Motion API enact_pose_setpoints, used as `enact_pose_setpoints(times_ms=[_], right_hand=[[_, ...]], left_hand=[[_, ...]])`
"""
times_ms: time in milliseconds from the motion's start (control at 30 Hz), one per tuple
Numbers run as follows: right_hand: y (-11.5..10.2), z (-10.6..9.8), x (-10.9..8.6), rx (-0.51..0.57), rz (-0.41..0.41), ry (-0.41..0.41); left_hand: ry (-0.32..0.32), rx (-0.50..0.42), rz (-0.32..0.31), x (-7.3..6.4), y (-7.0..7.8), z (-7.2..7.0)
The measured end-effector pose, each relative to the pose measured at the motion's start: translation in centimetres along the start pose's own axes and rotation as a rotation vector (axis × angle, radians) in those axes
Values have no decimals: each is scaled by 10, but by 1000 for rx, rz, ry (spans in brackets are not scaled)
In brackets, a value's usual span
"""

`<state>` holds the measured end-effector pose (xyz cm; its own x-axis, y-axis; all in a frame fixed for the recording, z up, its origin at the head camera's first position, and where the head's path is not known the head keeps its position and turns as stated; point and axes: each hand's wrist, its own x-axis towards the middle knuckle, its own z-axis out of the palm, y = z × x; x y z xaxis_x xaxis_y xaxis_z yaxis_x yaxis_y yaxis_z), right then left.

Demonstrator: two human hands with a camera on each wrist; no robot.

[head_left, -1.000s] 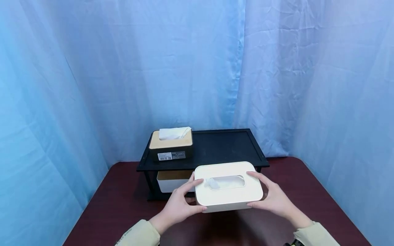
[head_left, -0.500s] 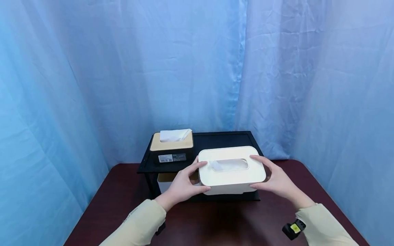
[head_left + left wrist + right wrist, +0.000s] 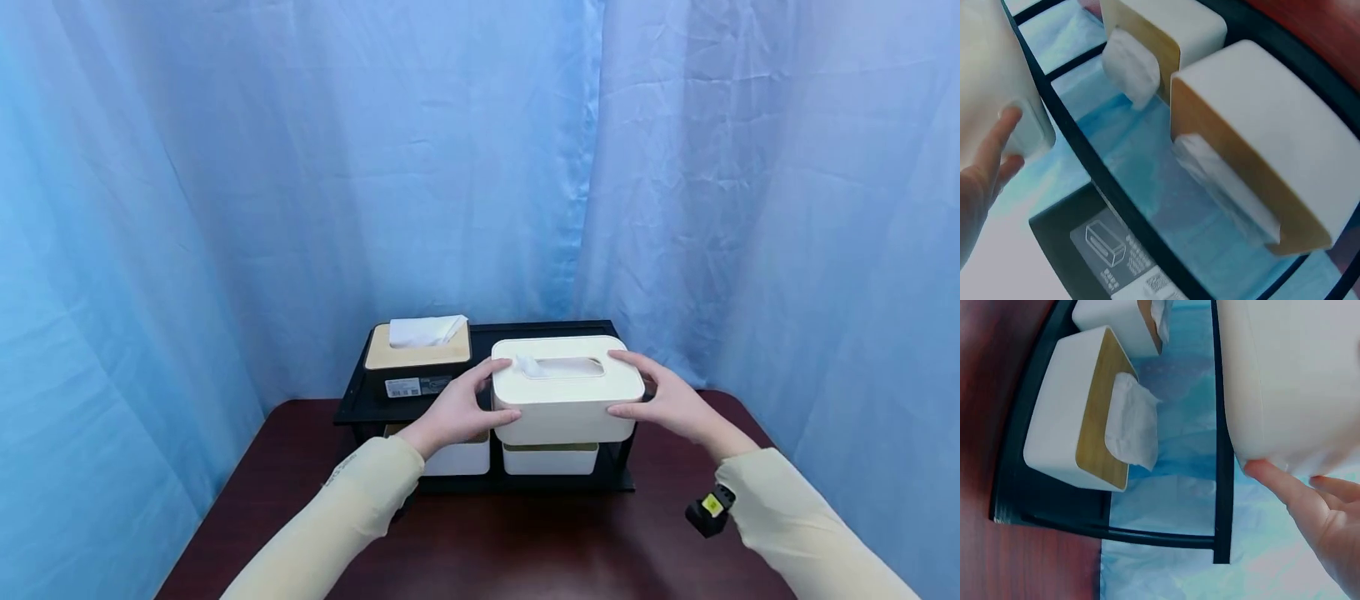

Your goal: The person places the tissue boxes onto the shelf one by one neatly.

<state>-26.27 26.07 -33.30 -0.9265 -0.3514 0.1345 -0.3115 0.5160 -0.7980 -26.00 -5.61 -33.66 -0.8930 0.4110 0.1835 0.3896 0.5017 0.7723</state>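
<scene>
Both hands hold a white tissue box by its two ends, its slotted top tilted toward me with a bit of tissue in the slot. My left hand grips the left end, thumb on the front face and fingers around the top corner. At the opposite end my right hand grips in the same manner. The box overlaps the right part of the black shelf's upper tier. In the right wrist view, the box shows close above the shelf's edge, the thumb at its lower corner.
On the upper tier's left stands a black tissue box with a wooden lid. Two white boxes with wooden lids and tissues, one left and one right, sit on the lower tier. A dark red table supports the shelf; blue curtains surround it.
Both hands have raised the white tissue box and moved it forward, from in front of the shelf up to the upper tier's level. The right lower box now shows beneath it.
</scene>
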Motion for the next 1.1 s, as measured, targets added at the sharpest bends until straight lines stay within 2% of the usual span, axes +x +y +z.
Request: enact_pose_setpoints(times_ms=[233,367,467,767,1100], right_hand=[[3,-10,16,82,45,-81],[5,-12,24,121,89,-110],[4,-14,31,126,105,-126],[-1,-17,45,105,125,-141],[-3,-17,56,10,130,-86]], left_hand=[[-39,14,-53,15,-1,-6],[-31,1,-108,23,-3,-7],[-10,-7,-127,29,-5,-9],[9,13,-137,42,-4,-9],[32,80,-120,57,-4,-4]])
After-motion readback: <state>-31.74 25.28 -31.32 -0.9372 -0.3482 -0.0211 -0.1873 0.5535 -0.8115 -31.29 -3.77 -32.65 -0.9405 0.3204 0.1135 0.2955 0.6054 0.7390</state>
